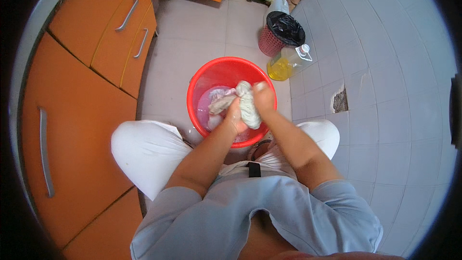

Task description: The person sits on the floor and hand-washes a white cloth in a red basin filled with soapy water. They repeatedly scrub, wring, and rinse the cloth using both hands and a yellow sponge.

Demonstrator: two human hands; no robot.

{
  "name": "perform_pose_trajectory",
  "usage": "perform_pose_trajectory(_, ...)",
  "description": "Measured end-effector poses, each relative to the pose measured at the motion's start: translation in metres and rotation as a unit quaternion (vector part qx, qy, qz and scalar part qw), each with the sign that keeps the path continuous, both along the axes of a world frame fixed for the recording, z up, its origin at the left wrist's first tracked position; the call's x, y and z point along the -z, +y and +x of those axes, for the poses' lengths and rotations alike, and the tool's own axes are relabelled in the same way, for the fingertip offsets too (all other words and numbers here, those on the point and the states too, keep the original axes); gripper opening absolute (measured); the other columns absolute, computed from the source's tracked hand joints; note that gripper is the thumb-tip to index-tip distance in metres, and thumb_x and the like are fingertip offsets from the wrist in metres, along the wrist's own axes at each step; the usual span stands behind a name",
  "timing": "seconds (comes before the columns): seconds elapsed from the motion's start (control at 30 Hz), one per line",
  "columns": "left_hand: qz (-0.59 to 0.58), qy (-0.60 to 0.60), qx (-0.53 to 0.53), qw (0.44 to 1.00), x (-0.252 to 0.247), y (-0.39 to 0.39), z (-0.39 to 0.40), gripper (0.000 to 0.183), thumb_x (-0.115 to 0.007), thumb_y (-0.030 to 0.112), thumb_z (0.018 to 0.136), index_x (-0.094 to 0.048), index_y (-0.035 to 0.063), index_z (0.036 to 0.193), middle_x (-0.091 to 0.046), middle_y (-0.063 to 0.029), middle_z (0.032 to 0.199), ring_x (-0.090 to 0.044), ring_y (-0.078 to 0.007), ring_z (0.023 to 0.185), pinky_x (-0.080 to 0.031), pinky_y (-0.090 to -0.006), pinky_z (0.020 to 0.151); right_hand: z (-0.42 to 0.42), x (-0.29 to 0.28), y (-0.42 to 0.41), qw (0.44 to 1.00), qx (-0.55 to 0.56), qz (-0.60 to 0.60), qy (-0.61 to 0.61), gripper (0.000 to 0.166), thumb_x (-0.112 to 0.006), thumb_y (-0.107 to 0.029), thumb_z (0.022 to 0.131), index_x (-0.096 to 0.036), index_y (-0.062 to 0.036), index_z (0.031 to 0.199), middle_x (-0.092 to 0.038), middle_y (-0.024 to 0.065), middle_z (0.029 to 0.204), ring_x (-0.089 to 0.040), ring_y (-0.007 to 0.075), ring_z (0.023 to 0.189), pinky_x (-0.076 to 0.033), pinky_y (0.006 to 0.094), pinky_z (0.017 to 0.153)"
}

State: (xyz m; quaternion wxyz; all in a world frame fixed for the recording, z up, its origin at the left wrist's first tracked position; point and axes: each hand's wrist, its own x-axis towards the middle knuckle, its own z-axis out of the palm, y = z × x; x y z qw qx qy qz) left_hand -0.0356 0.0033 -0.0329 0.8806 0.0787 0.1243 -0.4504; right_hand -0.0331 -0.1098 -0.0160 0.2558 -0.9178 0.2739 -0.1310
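A round red plastic tub [192,113] stands on the floor between my knees. Over it my left hand [237,116] grips a wet, bunched pale cloth [249,110] from the left side. My right hand [264,96], slightly blurred, presses on the same cloth from the right, its fingers curled. A greyish-beige part of fabric [221,105] hangs out past my left hand; whether it belongs to the same cloth I cannot tell. Below, cloudy, pinkish-looking water [203,106] lies in the tub, with more light fabric in it, partly hidden by my hands.
Orange cabinets [83,115] with metal handles line the left. A red basket bin [267,40] with a black liner and a large clear bottle of yellow liquid [280,68] stand beyond the tub, near the tiled wall [379,115]. One wall tile has a broken hole [340,101].
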Motion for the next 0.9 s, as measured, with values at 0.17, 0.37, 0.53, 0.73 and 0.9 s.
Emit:
perform_pose_trajectory(0.17, -0.107, -0.05, 0.037, 0.992, -0.061, 0.02, 0.006, 0.042, -0.036, 0.031, 0.094, -0.06, 0.0041, 0.114, -0.065, -0.0107, 0.111, -0.063, -0.024, 0.1, -0.047, -0.04, 0.094, 0.006, 0.027, -0.079, 0.792, 0.035, 0.609, -0.004, 0.065, -0.044, -0.058, 0.09, -0.057, -0.0029, 0.121, -0.06, 0.0193, 0.118, -0.057, 0.0324, 0.112, -0.045, 0.0441, 0.094)
perform_pose_trajectory(0.37, -0.068, -0.033, -0.017, 0.997, -0.05, 0.02, 0.016, 0.051, -0.029, 0.034, 0.093, -0.055, -0.0004, 0.121, -0.06, -0.0158, 0.12, -0.057, -0.0305, 0.111, -0.043, -0.0444, 0.099, -0.036, -0.059, -0.027, 0.645, -0.047, 0.754, 0.118, 0.062, -0.045, -0.054, 0.093, -0.045, -0.0077, 0.134, -0.055, 0.0121, 0.13, -0.056, 0.0273, 0.114, -0.044, 0.0409, 0.097)
perform_pose_trajectory(0.53, 0.041, -0.005, -0.089, 0.995, -0.011, 0.018, 0.014, 0.062, -0.027, 0.045, 0.092, -0.053, -0.0005, 0.125, -0.056, -0.0188, 0.126, -0.052, -0.0358, 0.118, -0.038, -0.0492, 0.103, -0.039, -0.027, -0.018, 0.88, 0.011, 0.466, -0.097, 0.03, -0.058, -0.014, 0.085, -0.059, -0.0043, 0.113, -0.064, 0.0125, 0.109, -0.061, 0.0249, 0.1, -0.048, 0.0363, 0.088)
perform_pose_trajectory(0.73, -0.113, 0.004, 0.05, 0.992, 0.07, 0.029, 0.005, 0.06, -0.03, 0.055, 0.092, -0.054, 0.0112, 0.125, -0.06, -0.0127, 0.12, -0.054, -0.0315, 0.113, -0.04, -0.0511, 0.099, -0.072, -0.041, 0.058, 0.949, -0.306, 0.006, -0.069, 0.028, -0.065, -0.027, 0.08, -0.065, -0.0029, 0.093, -0.063, 0.0197, 0.098, -0.06, 0.038, 0.092, -0.047, 0.0458, 0.085)
perform_pose_trajectory(0.9, 0.105, 0.013, -0.004, 0.994, 0.048, 0.016, -0.009, 0.037, -0.043, 0.036, 0.094, -0.057, 0.0121, 0.118, -0.062, -0.0073, 0.117, -0.06, -0.0245, 0.104, -0.046, -0.0428, 0.094, -0.004, -0.002, 0.048, 0.995, -0.069, 0.013, 0.067, 0.041, -0.057, -0.045, 0.084, -0.068, -0.0058, 0.083, -0.066, 0.0207, 0.079, -0.064, 0.0397, 0.077, -0.05, 0.0495, 0.073)
